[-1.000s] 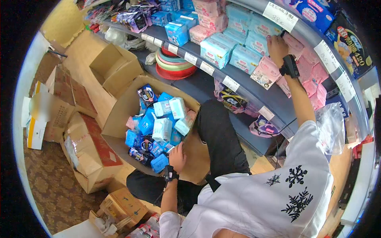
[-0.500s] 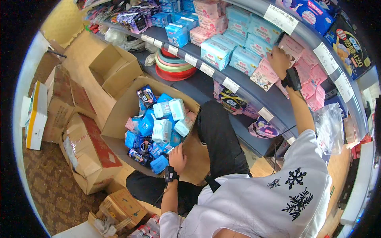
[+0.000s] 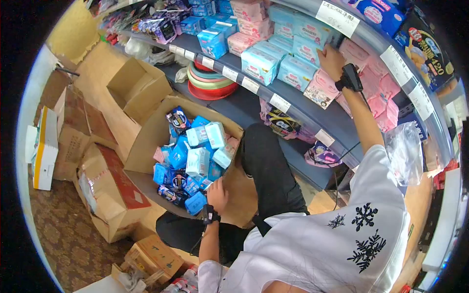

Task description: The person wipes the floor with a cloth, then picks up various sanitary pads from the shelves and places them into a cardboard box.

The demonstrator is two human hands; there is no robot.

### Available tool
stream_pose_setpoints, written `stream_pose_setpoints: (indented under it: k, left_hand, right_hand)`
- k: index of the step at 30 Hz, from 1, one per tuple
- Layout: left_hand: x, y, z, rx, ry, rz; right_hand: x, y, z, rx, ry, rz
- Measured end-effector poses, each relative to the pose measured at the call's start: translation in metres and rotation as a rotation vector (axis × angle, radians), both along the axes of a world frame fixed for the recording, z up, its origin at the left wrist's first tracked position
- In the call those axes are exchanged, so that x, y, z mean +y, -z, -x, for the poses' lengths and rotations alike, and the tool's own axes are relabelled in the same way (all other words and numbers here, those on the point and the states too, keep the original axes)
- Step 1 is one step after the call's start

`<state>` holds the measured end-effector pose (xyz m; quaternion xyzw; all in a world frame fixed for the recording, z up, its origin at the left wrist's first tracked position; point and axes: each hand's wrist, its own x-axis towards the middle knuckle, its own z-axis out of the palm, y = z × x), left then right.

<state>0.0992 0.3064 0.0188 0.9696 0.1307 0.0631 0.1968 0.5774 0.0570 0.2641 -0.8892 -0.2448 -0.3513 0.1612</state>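
Observation:
My right hand point(image 3: 332, 64) reaches onto the shelf, its fingers apart, at the edge of a light blue sanitary pad pack point(image 3: 307, 49). Just below it stands a white and pink pack point(image 3: 320, 88), with pink packs point(image 3: 375, 83) to the right. Down at the near rim of an open cardboard box point(image 3: 188, 105), my left hand point(image 3: 218, 195) is closed over the edge. Blue, light blue and dark packs fill this box, among them a light blue pack point(image 3: 198, 161) on top. Each wrist wears a black strapped device.
More packs, such as a blue pack point(image 3: 212, 43), line the shelf point(image 3: 288, 100) behind its price tags. Stacked coloured basins point(image 3: 212, 88) sit beneath. Another open carton point(image 3: 138, 88) and a taped carton point(image 3: 112, 190) stand left. A clear plastic bag point(image 3: 404, 151) hangs by my right arm.
My right hand has shifted left, from over the pink packs to the light blue pack. My left hand stays at the box rim. The view has shifted slightly.

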Motion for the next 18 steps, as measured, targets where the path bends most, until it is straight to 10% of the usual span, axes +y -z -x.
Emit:
stream_pose_setpoints:
  k: [18]
  left_hand:
    - [0.001, 0.005, 0.000, -0.014, -0.010, 0.021]
  right_hand:
    - [-0.004, -0.039, 0.009, 0.223, 0.114, -0.025]
